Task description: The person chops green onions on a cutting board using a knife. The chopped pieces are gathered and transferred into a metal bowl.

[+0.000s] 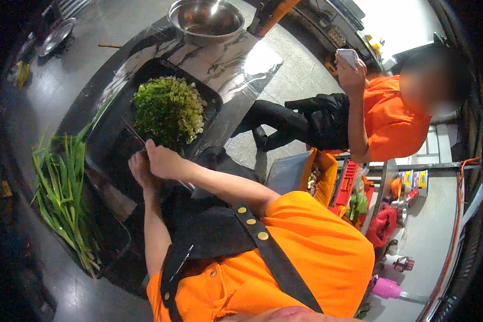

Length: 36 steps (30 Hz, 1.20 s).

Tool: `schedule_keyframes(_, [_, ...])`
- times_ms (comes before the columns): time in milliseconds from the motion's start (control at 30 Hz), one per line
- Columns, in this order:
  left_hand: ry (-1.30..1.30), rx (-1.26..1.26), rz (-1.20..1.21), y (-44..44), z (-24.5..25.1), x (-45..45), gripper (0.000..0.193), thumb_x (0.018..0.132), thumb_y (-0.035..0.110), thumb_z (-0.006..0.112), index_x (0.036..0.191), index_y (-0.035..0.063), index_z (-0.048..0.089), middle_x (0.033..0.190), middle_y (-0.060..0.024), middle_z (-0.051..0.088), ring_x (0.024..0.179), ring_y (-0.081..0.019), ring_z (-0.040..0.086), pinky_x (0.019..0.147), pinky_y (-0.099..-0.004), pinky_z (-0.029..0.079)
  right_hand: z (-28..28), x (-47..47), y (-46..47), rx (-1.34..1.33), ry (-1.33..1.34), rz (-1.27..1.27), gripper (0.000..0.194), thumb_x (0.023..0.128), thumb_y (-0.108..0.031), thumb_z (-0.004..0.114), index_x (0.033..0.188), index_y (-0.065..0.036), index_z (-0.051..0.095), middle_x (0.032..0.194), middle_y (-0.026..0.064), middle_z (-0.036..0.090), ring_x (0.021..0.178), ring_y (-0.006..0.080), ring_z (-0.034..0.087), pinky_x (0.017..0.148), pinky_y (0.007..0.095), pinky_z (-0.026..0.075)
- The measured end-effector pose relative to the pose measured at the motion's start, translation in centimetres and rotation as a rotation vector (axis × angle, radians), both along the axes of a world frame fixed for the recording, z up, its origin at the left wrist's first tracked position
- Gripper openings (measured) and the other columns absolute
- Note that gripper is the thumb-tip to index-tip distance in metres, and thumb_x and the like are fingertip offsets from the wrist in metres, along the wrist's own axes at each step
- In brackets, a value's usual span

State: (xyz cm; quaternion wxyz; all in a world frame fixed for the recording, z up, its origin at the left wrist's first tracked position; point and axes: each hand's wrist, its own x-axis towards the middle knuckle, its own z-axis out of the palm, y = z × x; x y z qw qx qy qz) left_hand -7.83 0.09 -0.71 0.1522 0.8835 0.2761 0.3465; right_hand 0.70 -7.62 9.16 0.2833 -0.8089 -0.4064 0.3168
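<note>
My right hand (166, 162) is closed around what looks like a thin knife (133, 129), its dark blade pointing up and to the left. Right beside it, touching or nearly so, is my left hand (140, 171) with curled fingers; whether it grips anything is hidden. Both hands are over the near part of a black tray or board (108, 137). Beyond them, a large heap of chopped green onions (169, 108) lies on the tray's far part. Whole green onions (66, 189) with long leaves lie in a bundle to the left.
A stainless steel bowl (206, 20) stands on the marbled tabletop (229, 60). To the right, another person (398, 116) in an orange shirt sits holding a phone-like object (347, 57). Nearer are an orange bin (325, 177) with scraps and a red crate (345, 183).
</note>
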Motion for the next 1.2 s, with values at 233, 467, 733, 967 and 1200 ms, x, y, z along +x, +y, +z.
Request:
schedule_keyframes(233, [0.044,-0.12,0.012,-0.1,-0.8,-0.3,0.019,0.083,0.019,0.068,0.093,0.0047,0.06,0.085,-0.012,0.059,0.087,-0.0364,0.055,0.077,-0.0471,0.043,0.6,-0.3,-0.2,0.04,0.081,-0.027,0.036,0.081,-0.005,0.055,0.112,0.006,0.04,0.091,0.0355,0.065,0.087,0.0522,0.065,0.077,0.0587,0.051])
schedule_keyframes(467, [-0.174,-0.523,-0.047,1.9,-5.7,-0.6,0.018,0.085,0.018,0.067,0.088,0.0051,0.055,0.088,-0.0134,0.058,0.086,-0.0372,0.054,0.072,-0.0478,0.042,-0.3,-0.1,-0.2,0.078,0.033,0.03,0.035,0.082,-0.007,0.055,0.111,0.006,0.042,0.091,0.0354,0.065,0.087,0.0507,0.066,0.075,0.0577,0.052])
schedule_keyframes(733, [0.036,-0.264,-0.013,0.5,1.7,-1.6,0.034,0.088,0.01,0.063,0.122,0.0075,0.061,0.115,-0.016,0.066,0.112,-0.0358,0.059,0.094,-0.0436,0.049,1.5,2.9,1.4,-0.036,-0.057,0.111,0.046,0.079,-0.011,0.056,0.118,0.01,0.043,0.096,0.0374,0.064,0.094,0.0532,0.063,0.083,0.0556,0.051])
schedule_keyframes(967, [0.059,-0.189,0.154,0.3,2.6,-4.6,0.025,0.084,0.006,0.065,0.109,0.0052,0.066,0.105,-0.0141,0.064,0.102,-0.0363,0.056,0.093,-0.0443,0.046,3.0,3.2,1.9,-0.182,-0.025,0.083,0.031,0.084,-0.009,0.048,0.11,0.007,0.043,0.103,0.0432,0.06,0.101,0.0574,0.059,0.09,0.0601,0.046])
schedule_keyframes(1200, [0.05,-0.167,0.137,-0.5,2.8,-3.7,0.02,0.079,0.01,0.071,0.099,0.0083,0.07,0.102,-0.01,0.064,0.095,-0.0316,0.056,0.082,-0.0406,0.051,3.0,2.1,1.0,-0.136,-0.159,0.138,0.022,0.088,-0.005,0.041,0.107,0.005,0.04,0.086,0.0397,0.063,0.075,0.0515,0.065,0.065,0.0561,0.051])
